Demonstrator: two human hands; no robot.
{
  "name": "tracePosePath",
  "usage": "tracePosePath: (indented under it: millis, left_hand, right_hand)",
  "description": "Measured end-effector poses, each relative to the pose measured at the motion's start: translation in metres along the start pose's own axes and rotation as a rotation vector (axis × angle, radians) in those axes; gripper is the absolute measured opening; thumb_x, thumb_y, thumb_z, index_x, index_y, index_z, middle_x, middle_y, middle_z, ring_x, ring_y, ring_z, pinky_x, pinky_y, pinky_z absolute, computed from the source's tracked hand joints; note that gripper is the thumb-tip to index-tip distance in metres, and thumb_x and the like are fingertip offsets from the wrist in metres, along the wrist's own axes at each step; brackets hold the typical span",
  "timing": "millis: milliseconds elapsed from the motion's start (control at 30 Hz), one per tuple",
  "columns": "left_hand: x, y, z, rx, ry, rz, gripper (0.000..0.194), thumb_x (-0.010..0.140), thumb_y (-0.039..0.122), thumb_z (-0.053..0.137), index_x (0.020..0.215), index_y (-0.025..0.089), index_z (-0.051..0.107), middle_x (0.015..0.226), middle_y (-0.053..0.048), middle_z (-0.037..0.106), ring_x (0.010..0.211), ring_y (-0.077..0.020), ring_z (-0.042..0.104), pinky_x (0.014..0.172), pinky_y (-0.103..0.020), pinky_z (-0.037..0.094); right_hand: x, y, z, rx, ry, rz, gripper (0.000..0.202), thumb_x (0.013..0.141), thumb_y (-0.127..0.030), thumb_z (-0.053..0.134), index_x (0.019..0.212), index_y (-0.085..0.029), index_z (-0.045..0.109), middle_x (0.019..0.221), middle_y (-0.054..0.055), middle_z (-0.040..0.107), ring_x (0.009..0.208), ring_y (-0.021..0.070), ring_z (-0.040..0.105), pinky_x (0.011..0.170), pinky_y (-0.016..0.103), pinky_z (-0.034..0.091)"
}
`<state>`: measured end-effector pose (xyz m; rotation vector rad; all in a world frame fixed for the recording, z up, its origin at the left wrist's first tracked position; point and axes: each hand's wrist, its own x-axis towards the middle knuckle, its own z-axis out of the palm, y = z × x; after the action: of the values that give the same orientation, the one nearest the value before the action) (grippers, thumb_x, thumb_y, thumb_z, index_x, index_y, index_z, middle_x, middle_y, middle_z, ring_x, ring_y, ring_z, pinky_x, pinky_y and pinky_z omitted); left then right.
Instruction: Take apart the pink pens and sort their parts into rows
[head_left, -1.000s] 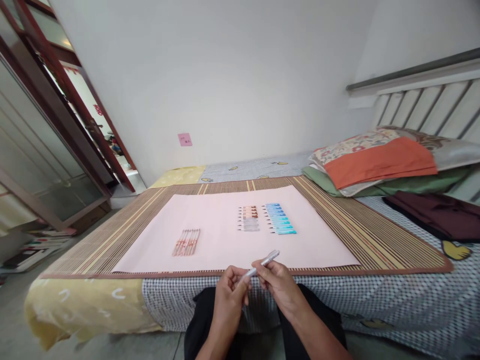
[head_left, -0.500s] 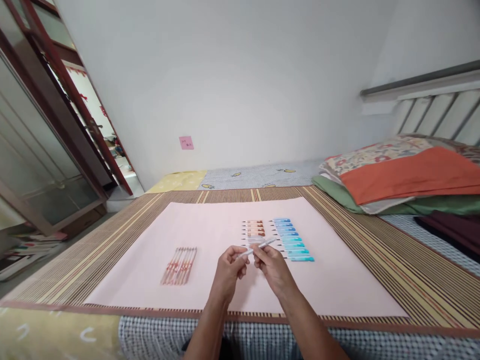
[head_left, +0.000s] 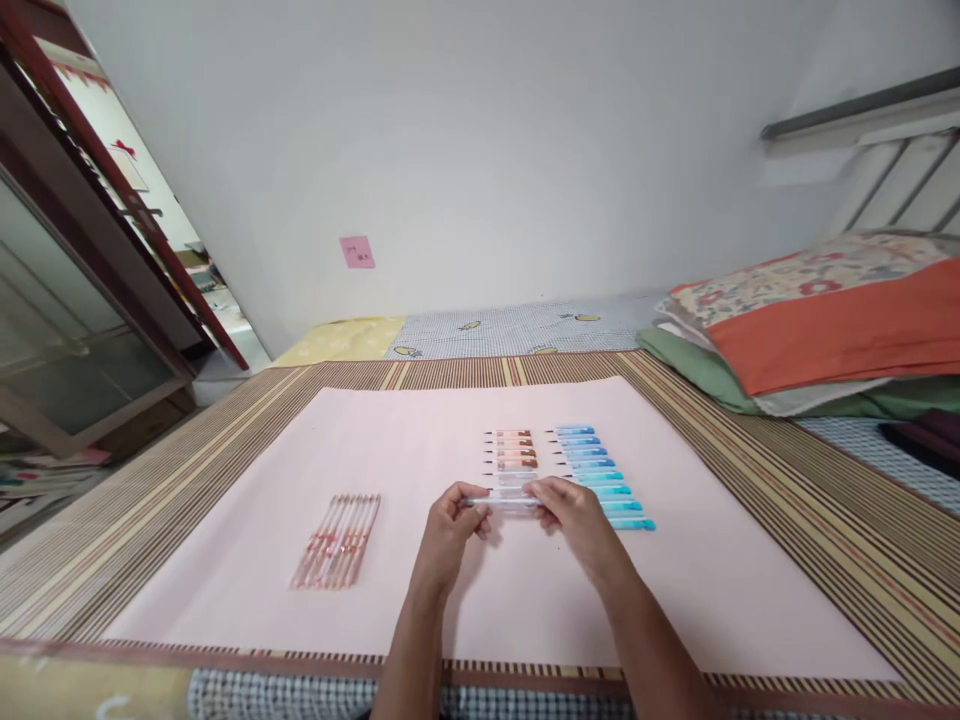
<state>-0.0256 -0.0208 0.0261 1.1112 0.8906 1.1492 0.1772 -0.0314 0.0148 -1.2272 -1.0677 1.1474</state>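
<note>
My left hand (head_left: 452,525) and my right hand (head_left: 574,508) both pinch one slim pale pen (head_left: 501,501), one at each end. It lies level, just above the near end of a column of pens (head_left: 516,451) with brown and whitish bodies, dark tips pointing left. Right of that column is a row of blue and teal pens (head_left: 600,478), tips also leftward; my right hand covers part of the nearest ones. Off to the left, several clear pens with red and brown patterns (head_left: 337,541) lie side by side.
A large pale pink sheet (head_left: 420,430) lies under the pens on a striped mat (head_left: 247,440). Folded bedding (head_left: 832,320) with an orange band is stacked at the right. Behind stands a white wall with a pink note (head_left: 357,252); a door frame is at far left.
The pen has turned from slanting up to the right to nearly level, and my right hand has shifted to its right end. The camera view has moved slightly.
</note>
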Motion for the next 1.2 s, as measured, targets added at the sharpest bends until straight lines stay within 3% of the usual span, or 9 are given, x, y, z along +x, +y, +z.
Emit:
tracePosePath:
  millis: [133,300,500,667,800,900,1000,1100,1200]
  left_hand:
    - [0.003,0.001,-0.002,0.053,-0.082,-0.051,0.028,0.073,0.033,0.082,0.091,0.015,0.069,0.062,0.000,0.065,0.059,-0.0130,0.058,0.060,-0.025,0.046]
    - [0.006,-0.003,-0.002,0.058,-0.162,-0.109,0.031,0.073,0.035,0.083,0.091,0.013,0.070,0.062,-0.001,0.067,0.057,-0.0131,0.060,0.059,-0.026,0.047]
    - [0.010,-0.010,0.005,0.043,-0.130,-0.212,0.046,0.067,0.055,0.086,0.075,0.015,0.064,0.064,-0.004,0.070,0.046,-0.0117,0.057,0.047,-0.024,0.041]
    - [0.013,-0.016,0.010,0.195,-0.034,-0.281,0.062,0.069,0.077,0.072,0.061,0.016,0.062,0.045,-0.001,0.057,0.034,-0.0086,0.042,0.039,-0.024,0.024]
    - [0.013,-0.017,0.011,0.271,-0.003,-0.332,0.074,0.076,0.086,0.056,0.056,0.015,0.063,0.038,-0.002,0.050,0.031,-0.0092,0.039,0.039,-0.027,0.021]
    - [0.011,-0.011,0.011,0.209,-0.016,-0.306,0.071,0.079,0.082,0.057,0.080,0.012,0.071,0.053,-0.004,0.064,0.036,-0.0110,0.049,0.041,-0.025,0.023]
    - [0.010,-0.003,0.009,0.081,-0.044,-0.248,0.064,0.065,0.063,0.084,0.104,0.015,0.069,0.069,-0.002,0.071,0.046,-0.0111,0.057,0.046,-0.023,0.033]
    - [0.010,-0.001,0.007,0.011,-0.109,-0.231,0.056,0.055,0.047,0.094,0.094,0.015,0.069,0.064,-0.001,0.069,0.050,-0.0118,0.059,0.052,-0.024,0.041]
    - [0.011,-0.004,0.007,0.025,-0.109,-0.239,0.048,0.061,0.055,0.088,0.073,0.015,0.064,0.060,-0.002,0.066,0.045,-0.0104,0.055,0.047,-0.023,0.036]
  right_hand:
    - [-0.003,-0.017,-0.003,-0.275,-0.157,-0.108,0.036,0.088,-0.052,0.064,0.081,-0.019,0.077,0.074,0.002,0.070,0.069,0.0167,0.058,0.065,0.029,0.042]
    - [-0.010,-0.025,-0.004,-0.436,-0.340,0.019,0.035,0.092,-0.041,0.056,0.065,-0.019,0.064,0.064,0.001,0.064,0.059,0.0145,0.052,0.058,0.028,0.036]
    - [-0.011,-0.026,-0.005,-0.530,-0.305,-0.104,0.011,0.080,-0.022,0.060,0.070,-0.020,0.065,0.067,-0.002,0.062,0.066,0.0151,0.051,0.062,0.028,0.034]
    - [-0.012,-0.029,-0.004,-0.602,-0.239,-0.139,0.006,0.076,-0.017,0.059,0.075,-0.022,0.061,0.075,-0.002,0.065,0.074,0.0169,0.057,0.068,0.028,0.037]
    - [-0.013,-0.033,-0.001,-0.688,-0.216,-0.174,0.005,0.078,-0.017,0.059,0.076,-0.022,0.061,0.078,-0.001,0.067,0.076,0.0175,0.059,0.069,0.029,0.038]
    - [-0.013,-0.035,-0.001,-0.717,-0.211,-0.184,0.006,0.080,-0.019,0.059,0.076,-0.022,0.062,0.080,0.000,0.068,0.077,0.0182,0.060,0.069,0.029,0.038]
    - [-0.013,-0.035,-0.003,-0.723,-0.205,-0.166,0.008,0.082,-0.021,0.058,0.077,-0.022,0.064,0.081,0.001,0.069,0.078,0.0189,0.060,0.069,0.030,0.038]
    - [-0.013,-0.034,-0.006,-0.706,-0.219,-0.156,0.008,0.083,-0.025,0.060,0.077,-0.023,0.065,0.081,0.001,0.070,0.078,0.0197,0.061,0.070,0.030,0.039]
    - [-0.014,-0.033,-0.006,-0.711,-0.211,-0.183,0.006,0.081,-0.024,0.060,0.077,-0.023,0.064,0.080,0.001,0.070,0.078,0.0198,0.062,0.071,0.031,0.039]
